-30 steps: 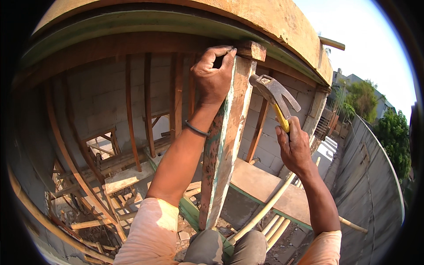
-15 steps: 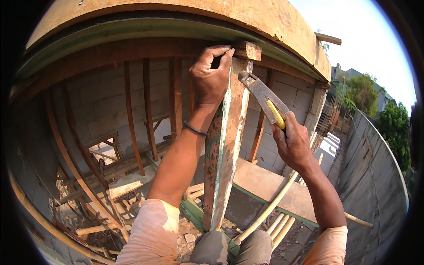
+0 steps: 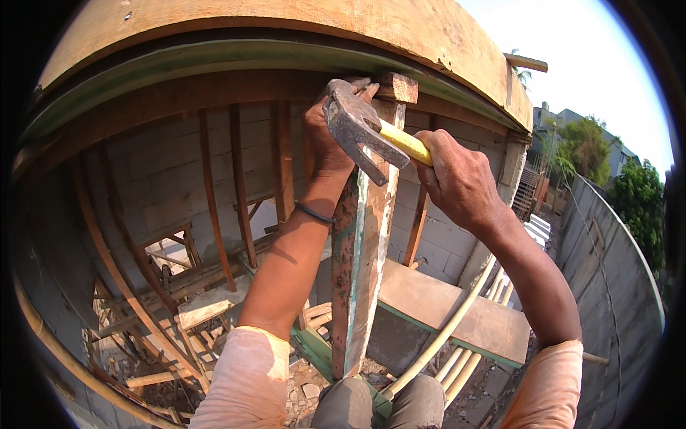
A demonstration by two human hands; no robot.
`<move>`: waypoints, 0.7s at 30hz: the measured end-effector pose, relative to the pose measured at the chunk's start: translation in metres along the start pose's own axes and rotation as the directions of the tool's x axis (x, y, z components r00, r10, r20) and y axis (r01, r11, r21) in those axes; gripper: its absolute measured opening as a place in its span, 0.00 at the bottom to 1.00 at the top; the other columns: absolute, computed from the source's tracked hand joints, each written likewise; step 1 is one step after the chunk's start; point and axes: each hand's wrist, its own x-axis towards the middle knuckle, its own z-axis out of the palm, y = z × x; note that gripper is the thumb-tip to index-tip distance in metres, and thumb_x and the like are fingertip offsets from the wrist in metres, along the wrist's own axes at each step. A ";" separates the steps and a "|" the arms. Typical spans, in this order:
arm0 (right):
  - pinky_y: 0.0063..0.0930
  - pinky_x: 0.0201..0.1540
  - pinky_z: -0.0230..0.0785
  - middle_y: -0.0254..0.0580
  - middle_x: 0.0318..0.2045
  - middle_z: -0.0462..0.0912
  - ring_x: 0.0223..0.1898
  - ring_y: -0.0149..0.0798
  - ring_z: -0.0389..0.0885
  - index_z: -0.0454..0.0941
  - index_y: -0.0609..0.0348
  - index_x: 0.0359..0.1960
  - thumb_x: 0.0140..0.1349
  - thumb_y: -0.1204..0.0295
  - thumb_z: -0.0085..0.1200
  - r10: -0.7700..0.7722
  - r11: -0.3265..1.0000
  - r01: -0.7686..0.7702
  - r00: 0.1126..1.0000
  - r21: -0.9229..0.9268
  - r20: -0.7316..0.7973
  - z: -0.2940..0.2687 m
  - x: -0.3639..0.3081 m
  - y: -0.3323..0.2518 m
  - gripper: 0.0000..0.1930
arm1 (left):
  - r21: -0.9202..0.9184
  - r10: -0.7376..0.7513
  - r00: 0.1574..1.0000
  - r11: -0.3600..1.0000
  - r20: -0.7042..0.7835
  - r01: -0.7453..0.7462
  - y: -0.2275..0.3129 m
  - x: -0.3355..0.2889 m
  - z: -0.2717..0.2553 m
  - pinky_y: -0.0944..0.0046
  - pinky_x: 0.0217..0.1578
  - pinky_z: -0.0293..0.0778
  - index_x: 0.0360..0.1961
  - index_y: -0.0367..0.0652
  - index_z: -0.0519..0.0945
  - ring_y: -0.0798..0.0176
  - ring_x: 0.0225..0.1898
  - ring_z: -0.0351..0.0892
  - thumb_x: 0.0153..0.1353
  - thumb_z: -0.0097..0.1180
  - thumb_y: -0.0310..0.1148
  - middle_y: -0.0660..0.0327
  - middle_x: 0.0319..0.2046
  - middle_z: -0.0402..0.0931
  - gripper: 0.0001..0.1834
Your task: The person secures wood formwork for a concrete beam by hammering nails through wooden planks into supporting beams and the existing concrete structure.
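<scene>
My right hand (image 3: 459, 177) is closed round the yellow handle of a claw hammer (image 3: 350, 132). The worn steel head hangs in front of my left hand (image 3: 325, 146), covering part of its fingers. That left hand is raised to the top of an upright timber post (image 3: 370, 286) with peeling, paint-stained faces. Its fingertips are bent together beside a short wooden block (image 3: 398, 89) at the post's top; whatever they pinch is too small or hidden to make out. Above the block runs a green-edged beam (image 3: 236, 53).
A broad plywood board (image 3: 286, 16) spans overhead. Below are a brown plank (image 3: 443, 307), bamboo poles (image 3: 439, 332) and rubble. Upright timbers (image 3: 243, 186) stand before a block wall at left. A grey boundary wall (image 3: 607, 286) runs along the right.
My right hand has risen, and the hammer has turned and swung left, so its head now overlaps my left hand. The left hand stays at the post's top.
</scene>
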 end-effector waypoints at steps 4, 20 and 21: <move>0.36 0.25 0.73 0.41 0.31 0.76 0.28 0.45 0.80 0.69 0.58 0.42 0.59 0.72 0.57 0.156 0.985 -0.150 0.986 -0.082 0.064 -0.003 0.007 0.010 0.13 | -0.026 -0.059 0.998 0.998 -0.004 0.059 -0.004 -0.002 -0.005 0.69 0.33 0.75 0.32 0.29 0.82 0.71 0.27 0.79 0.57 0.60 0.29 0.57 0.25 0.82 0.10; 0.34 0.24 0.72 0.38 0.27 0.72 0.26 0.41 0.80 0.69 0.57 0.40 0.55 0.74 0.60 -0.047 0.997 0.050 0.997 -0.051 0.053 -0.011 -0.009 -0.006 0.14 | 0.396 0.161 0.983 0.900 0.087 -0.182 -0.011 0.002 -0.005 0.74 0.21 0.66 0.26 0.34 0.84 0.81 0.21 0.67 0.53 0.68 0.24 0.71 0.20 0.77 0.05; 0.34 0.24 0.72 0.39 0.27 0.73 0.27 0.41 0.80 0.69 0.57 0.40 0.55 0.74 0.60 -0.053 0.995 0.057 0.997 -0.077 0.056 -0.011 -0.008 -0.002 0.14 | 0.328 0.184 0.981 0.925 0.062 -0.194 -0.007 0.002 -0.004 0.74 0.22 0.66 0.26 0.34 0.84 0.81 0.22 0.68 0.53 0.68 0.24 0.71 0.20 0.77 0.05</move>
